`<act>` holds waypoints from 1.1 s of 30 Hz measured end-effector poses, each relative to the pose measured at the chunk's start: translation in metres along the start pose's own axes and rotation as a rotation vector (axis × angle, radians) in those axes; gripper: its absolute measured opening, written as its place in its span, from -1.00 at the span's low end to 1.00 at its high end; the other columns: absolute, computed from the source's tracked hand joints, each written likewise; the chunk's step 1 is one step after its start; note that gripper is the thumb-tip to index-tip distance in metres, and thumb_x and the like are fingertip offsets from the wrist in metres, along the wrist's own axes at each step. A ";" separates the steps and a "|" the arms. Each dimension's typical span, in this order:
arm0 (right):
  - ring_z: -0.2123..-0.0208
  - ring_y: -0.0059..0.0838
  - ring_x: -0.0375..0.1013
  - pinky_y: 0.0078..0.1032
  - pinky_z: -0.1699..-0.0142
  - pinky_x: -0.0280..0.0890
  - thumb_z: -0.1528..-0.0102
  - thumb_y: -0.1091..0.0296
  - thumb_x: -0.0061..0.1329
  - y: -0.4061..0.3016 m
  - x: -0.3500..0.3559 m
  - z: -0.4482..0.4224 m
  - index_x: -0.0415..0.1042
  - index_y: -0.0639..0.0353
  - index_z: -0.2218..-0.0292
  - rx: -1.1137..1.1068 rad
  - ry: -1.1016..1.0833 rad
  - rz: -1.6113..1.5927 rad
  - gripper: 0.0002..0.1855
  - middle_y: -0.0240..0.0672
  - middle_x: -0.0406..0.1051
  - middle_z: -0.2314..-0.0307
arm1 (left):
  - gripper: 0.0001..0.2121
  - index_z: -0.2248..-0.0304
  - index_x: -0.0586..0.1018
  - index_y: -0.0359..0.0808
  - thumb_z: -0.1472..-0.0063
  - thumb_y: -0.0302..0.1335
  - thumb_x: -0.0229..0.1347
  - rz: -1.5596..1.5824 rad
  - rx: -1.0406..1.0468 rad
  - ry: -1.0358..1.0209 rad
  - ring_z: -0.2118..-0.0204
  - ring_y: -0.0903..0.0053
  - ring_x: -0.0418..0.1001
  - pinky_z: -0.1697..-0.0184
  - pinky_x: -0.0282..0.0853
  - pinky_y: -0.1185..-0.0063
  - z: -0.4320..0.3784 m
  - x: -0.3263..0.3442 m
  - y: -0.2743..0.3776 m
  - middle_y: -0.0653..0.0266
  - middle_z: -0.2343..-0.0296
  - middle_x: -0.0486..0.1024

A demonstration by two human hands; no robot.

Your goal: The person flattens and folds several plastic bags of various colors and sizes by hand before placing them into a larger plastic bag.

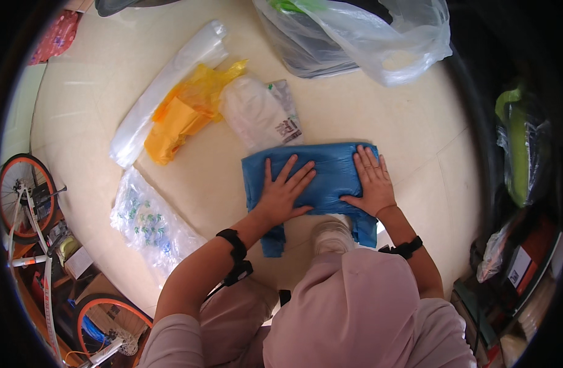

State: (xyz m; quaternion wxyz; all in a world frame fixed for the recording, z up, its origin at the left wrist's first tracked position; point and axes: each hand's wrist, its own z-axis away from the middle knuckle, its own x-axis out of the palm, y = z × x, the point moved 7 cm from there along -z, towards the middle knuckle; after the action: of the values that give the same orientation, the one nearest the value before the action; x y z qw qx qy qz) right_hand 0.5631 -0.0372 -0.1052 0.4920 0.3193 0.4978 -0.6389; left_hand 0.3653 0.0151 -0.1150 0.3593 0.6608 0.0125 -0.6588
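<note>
A blue plastic bag [330,172] with two handle-like strips lies flattened on the tiled floor [415,124] before me. My left hand [281,193] presses on its left half with fingers spread. On its right edge my right hand [372,184] lies flat, thumb apart from the fingers. Just beyond the blue bag is a white plastic bag [256,110] with dark printing. Left of that rests a crumpled yellow-orange plastic bag [185,115], beside a long folded strip of clear plastic [166,92]. A clear bag with green marks [148,221] lies to the left of my left forearm.
A large translucent plastic bag [318,41] stands at the top. At the left are a bicycle wheel with an orange rim [26,198] and boxes. Along the right edge are a green item in clear plastic [518,152] and various stacked objects.
</note>
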 end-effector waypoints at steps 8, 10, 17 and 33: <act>-0.26 -0.12 -0.09 -0.22 -0.30 -0.17 -0.01 0.14 0.05 -0.002 -0.074 0.008 0.03 0.21 -0.20 0.034 0.323 -0.065 -0.19 -0.12 -0.04 -0.20 | -0.18 -0.19 0.17 -0.16 0.02 0.02 0.14 -0.029 0.000 -0.031 -0.31 0.23 -0.23 -0.14 -0.47 -0.21 -0.001 -0.002 -0.001 0.37 -0.24 -0.05; -0.18 -0.07 0.05 -0.22 -0.24 -0.04 0.01 0.33 0.03 -0.024 -0.080 0.003 0.19 0.21 -0.08 -0.044 0.362 -0.132 -0.38 -0.11 0.09 -0.13 | -0.18 -0.19 0.17 -0.16 0.02 0.01 0.14 -0.033 0.001 -0.039 -0.31 0.23 -0.24 -0.14 -0.46 -0.21 -0.001 -0.001 0.000 0.37 -0.24 -0.06; 0.30 -0.18 0.37 -0.27 0.13 0.22 0.13 0.50 0.05 -0.015 -0.021 0.032 0.39 0.17 0.37 0.188 0.224 -0.280 -0.80 -0.25 0.38 0.40 | -0.19 -0.18 0.17 -0.15 0.02 -0.01 0.15 -0.014 -0.015 -0.047 -0.31 0.24 -0.23 -0.15 -0.47 -0.19 -0.002 -0.005 0.001 0.38 -0.24 -0.05; 0.37 -0.22 0.34 -0.30 0.22 0.14 0.08 0.35 0.13 -0.033 -0.015 0.055 0.40 0.16 0.55 0.090 0.150 -0.514 -0.84 -0.31 0.36 0.52 | -0.17 -0.18 0.17 -0.16 0.04 0.01 0.15 -0.057 -0.008 -0.047 -0.30 0.24 -0.22 -0.15 -0.44 -0.20 -0.002 -0.003 0.001 0.37 -0.23 -0.05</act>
State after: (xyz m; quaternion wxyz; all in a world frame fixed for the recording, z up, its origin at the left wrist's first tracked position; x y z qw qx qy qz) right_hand 0.5415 -0.0842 -0.0647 0.2607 0.2505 0.5688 -0.7388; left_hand 0.3669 0.0165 -0.1126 0.3433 0.6432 0.0255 -0.6839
